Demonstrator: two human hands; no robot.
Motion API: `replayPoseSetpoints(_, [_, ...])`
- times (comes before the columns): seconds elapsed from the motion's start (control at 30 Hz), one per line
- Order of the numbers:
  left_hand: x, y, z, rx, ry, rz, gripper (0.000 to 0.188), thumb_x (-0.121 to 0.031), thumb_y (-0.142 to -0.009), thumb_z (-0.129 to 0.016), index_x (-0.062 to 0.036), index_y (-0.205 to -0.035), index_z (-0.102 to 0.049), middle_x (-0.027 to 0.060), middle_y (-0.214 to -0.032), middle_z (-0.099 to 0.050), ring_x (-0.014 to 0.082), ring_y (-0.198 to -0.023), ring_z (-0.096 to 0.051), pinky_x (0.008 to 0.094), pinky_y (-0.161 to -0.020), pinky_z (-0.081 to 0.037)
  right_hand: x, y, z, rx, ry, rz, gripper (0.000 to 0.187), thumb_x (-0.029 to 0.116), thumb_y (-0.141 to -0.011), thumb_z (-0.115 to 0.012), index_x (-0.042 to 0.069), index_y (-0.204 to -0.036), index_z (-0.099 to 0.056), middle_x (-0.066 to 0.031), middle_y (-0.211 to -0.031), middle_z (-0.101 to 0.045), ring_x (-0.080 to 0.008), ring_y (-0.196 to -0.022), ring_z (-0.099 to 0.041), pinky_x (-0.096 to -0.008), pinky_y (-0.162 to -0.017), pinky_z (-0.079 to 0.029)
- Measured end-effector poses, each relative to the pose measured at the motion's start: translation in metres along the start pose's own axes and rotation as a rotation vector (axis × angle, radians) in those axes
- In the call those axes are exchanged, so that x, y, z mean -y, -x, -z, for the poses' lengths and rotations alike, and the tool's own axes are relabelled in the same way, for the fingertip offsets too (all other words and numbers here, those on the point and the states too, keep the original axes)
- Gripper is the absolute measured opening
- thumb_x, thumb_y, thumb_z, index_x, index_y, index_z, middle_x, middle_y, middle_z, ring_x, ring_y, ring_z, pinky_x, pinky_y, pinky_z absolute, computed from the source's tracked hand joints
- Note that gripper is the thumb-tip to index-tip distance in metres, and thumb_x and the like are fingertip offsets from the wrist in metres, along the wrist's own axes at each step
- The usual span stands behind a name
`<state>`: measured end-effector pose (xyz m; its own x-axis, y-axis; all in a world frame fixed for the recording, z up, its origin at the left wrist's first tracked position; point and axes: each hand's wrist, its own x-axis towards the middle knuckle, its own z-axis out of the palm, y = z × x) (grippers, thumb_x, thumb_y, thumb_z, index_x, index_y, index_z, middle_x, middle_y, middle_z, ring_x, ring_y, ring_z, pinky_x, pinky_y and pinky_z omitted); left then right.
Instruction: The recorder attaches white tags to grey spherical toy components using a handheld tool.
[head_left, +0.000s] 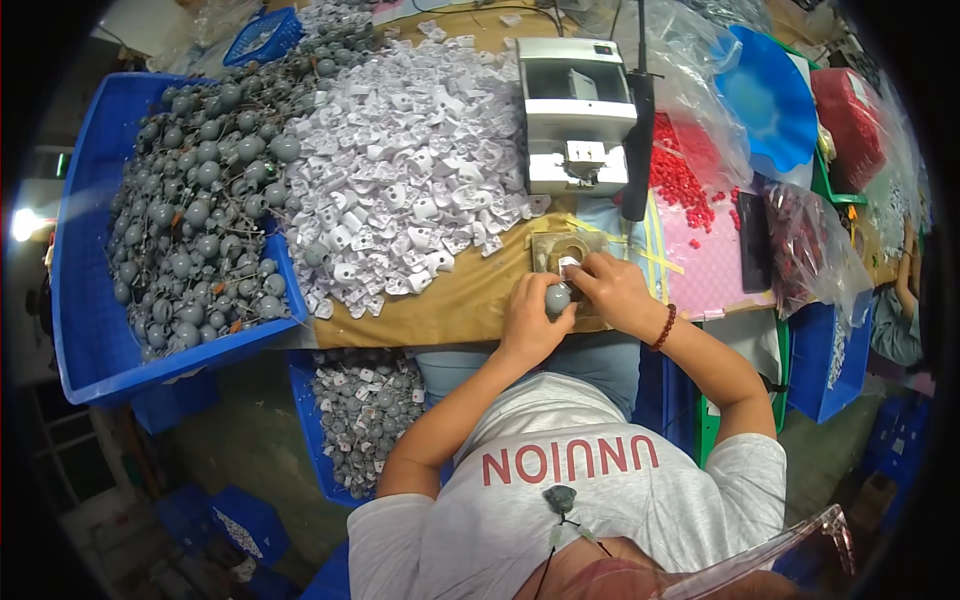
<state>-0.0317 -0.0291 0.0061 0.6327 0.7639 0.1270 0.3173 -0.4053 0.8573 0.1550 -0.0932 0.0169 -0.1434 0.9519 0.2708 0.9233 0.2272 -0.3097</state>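
Observation:
My left hand [533, 322] is closed round a small round grey part [558, 298] at the table's front edge. Fingers of my right hand [622, 294] pinch together just above it, touching a small white plastic piece [568, 264]. How far the white piece and the grey part are joined is hidden by my fingers. Both hands rest over a square brownish block [548, 244] with a rounded recess. A big heap of loose white plastic pieces [415, 160] spreads to the left of my hands.
A blue bin [95, 340] full of grey round parts with wires stands at the left; another bin [308, 415] sits below the table edge. Beyond my hands stands a white machine [575, 110]. Red pieces [680, 185], a dark phone-like slab [755, 240] and a blue basin [765, 95] lie right.

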Motion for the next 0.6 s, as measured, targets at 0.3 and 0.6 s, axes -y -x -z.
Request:
replayPoseSetpoints(0.3, [0.000, -0.007, 0.006, 0.003, -0.231, -0.104, 0.043, -0.007, -0.078, -0.068, -0.0039, -0.120, -0.058, 0.0151, -0.118, -0.058, 0.0373, -0.111, -0.054, 0.0462, -0.092, -0.047, 0.011, 0.005, 0.000, 0.114, 0.178, 0.103, 0.037, 0.010, -0.078, -0.063, -0.009, -0.111, -0.064, -0.0107, -0.089, -0.056, -0.0246, -0.081, -0.062, -0.0355, -0.062, -0.054])
replayPoseSetpoints(0.6, [0.001, 0.000, -0.001, 0.006, -0.500, -0.240, 0.052, -0.007, -0.077, -0.066, -0.0036, -0.128, -0.058, 0.0083, -0.124, -0.059, 0.0285, -0.115, -0.054, 0.0432, -0.093, -0.043, 0.002, -0.006, -0.002, 0.271, 0.175, 0.185, 0.022, 0.009, -0.078, -0.063, -0.006, -0.094, -0.066, -0.0131, -0.090, -0.058, -0.0257, -0.077, -0.064, -0.0363, -0.060, -0.056])
